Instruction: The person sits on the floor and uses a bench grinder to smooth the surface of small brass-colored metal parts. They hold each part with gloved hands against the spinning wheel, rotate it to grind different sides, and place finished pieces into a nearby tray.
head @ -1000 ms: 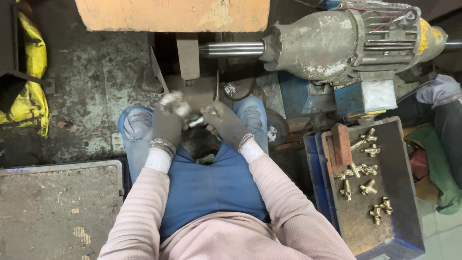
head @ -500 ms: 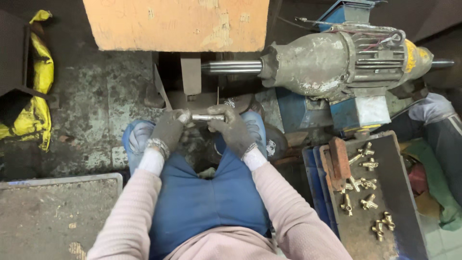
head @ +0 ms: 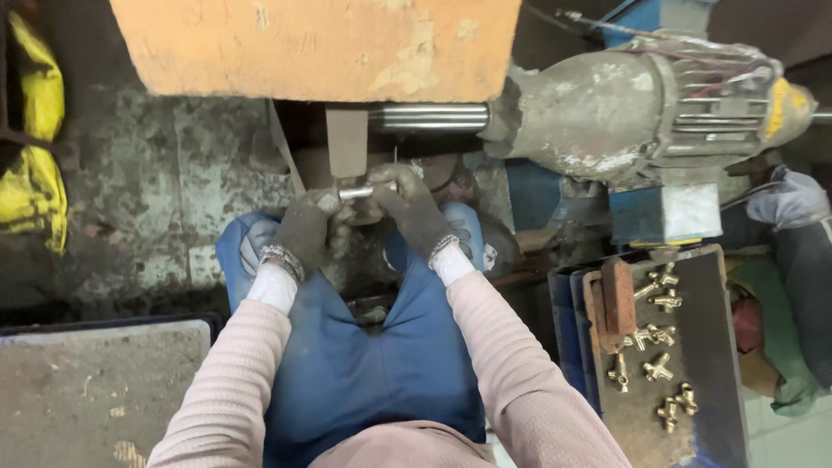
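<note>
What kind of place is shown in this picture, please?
Probably a small metal workshop. A large grimy electric motor drives a steel shaft, brass fittings lie on a dark tray, and both gloved hands hold a metal piece.

I note a grimy grey motor (head: 624, 113) upper right, an orange block (head: 321, 43) above, brass fittings (head: 654, 347) scattered on a dark tray (head: 711, 347), and yellow cloth (head: 30, 173) far left.

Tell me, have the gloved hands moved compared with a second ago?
Yes. Both hands, left and right, holding the metal piece, have risen closer to the steel shaft under the orange block.
</note>
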